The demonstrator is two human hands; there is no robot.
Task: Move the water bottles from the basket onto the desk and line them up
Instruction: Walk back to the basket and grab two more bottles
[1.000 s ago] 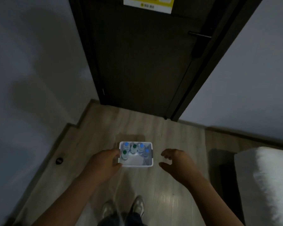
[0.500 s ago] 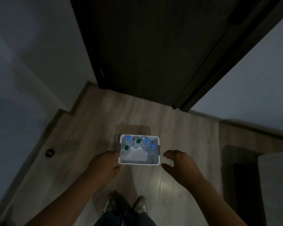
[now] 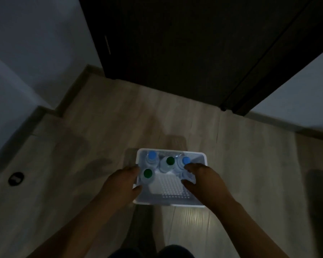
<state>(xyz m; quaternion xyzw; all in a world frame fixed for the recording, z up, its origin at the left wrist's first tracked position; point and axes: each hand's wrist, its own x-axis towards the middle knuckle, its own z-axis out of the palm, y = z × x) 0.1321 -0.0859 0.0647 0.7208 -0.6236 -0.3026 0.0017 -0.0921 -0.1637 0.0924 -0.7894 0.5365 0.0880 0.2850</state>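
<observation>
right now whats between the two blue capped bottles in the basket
A green-capped bottle stands between them in the basket, per the head view.

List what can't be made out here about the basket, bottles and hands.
1) Head view: the right hand covers the basket's right side; what it holds, if anything, is hidden.
2) Head view: labels on the bottles are lost to dimness and blur.
3) Head view: the desk lies outside the frame.

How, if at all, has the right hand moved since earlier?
Yes: the right hand has moved left, from beside the basket to over its right side.
</observation>
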